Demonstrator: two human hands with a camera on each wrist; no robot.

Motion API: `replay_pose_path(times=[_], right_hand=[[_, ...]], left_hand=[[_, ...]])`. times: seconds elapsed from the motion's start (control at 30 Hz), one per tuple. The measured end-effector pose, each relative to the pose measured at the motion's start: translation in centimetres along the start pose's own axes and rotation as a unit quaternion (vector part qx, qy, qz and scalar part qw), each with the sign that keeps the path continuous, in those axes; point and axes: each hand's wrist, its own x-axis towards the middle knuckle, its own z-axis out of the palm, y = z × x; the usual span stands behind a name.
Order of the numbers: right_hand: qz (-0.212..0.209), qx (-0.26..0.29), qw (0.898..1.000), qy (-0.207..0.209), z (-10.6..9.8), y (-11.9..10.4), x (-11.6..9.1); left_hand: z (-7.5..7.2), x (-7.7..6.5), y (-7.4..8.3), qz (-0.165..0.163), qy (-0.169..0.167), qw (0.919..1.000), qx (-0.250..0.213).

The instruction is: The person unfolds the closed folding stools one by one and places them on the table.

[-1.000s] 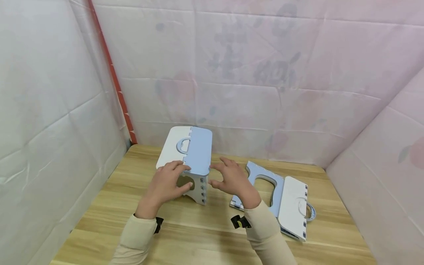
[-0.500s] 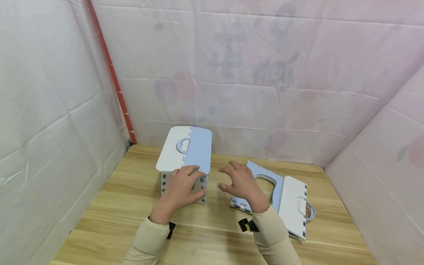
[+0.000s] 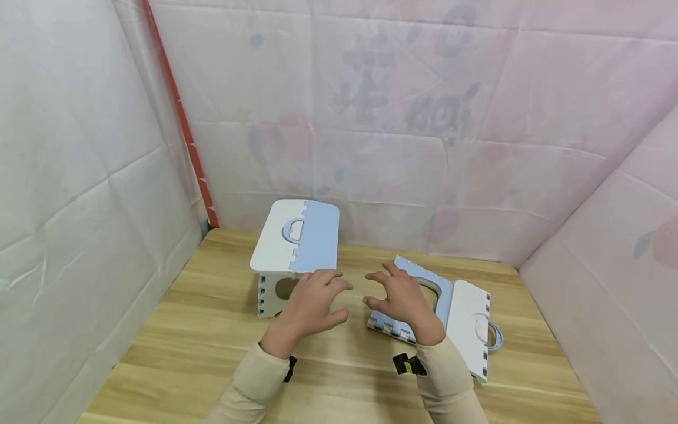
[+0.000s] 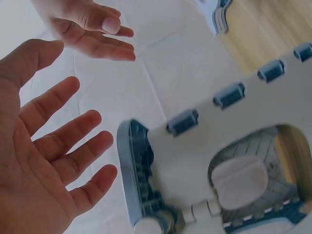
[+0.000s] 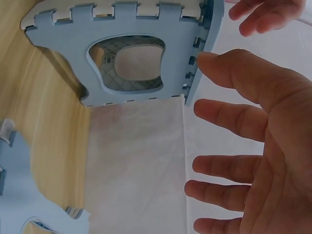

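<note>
A white and light-blue folding stool (image 3: 316, 235) stands unfolded at the back left of the table, its blue handle loop lying on the top. My left hand (image 3: 312, 306) hovers in front of the stool's near right corner, fingers spread and holding nothing. In the left wrist view its fingers lie apart from the stool's end panel (image 4: 180, 161). To the right, my right hand (image 3: 401, 294) hangs in the air with fingers loosely bent and nothing in them. Behind and beneath it, a second folding stool (image 3: 468, 324) lies partly folded on the table, its blue leg panel flat, partly hidden by that hand.
The wooden table (image 3: 175, 353) ends at a pale, printed sheet (image 3: 371, 159) hanging behind it. More sheeting hangs at both sides, with a red strip (image 3: 182, 123) in the left corner. The second stool's handle (image 3: 496, 337) sticks out on the right.
My left hand has come off the standing stool's front edge and moved right. My right hand has also moved right, away from that stool toward the lying one. Both stools stay in place.
</note>
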Motion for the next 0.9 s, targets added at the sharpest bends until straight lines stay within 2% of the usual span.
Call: replay_pose_path(times=[0.33, 0.57, 0.9], right_hand=[[0.047, 0.0, 0.998, -0.033, 1.1, 1.1, -1.4], [0.075, 0.011, 0.996, -0.043, 1.5, 1.9, -2.5], [0.107, -0.004, 0.994, -0.02, 2.6, 4.2, -4.7]], left_hand=[[2.9, 0.4, 0.7, 0.031, -0.033, 0.999, -0.004], [4.8, 0.0, 1.0, 0.014, -0.068, 0.9976, 0.001], [7.4, -0.5, 0.9, -0.023, -0.124, 0.992, 0.0]])
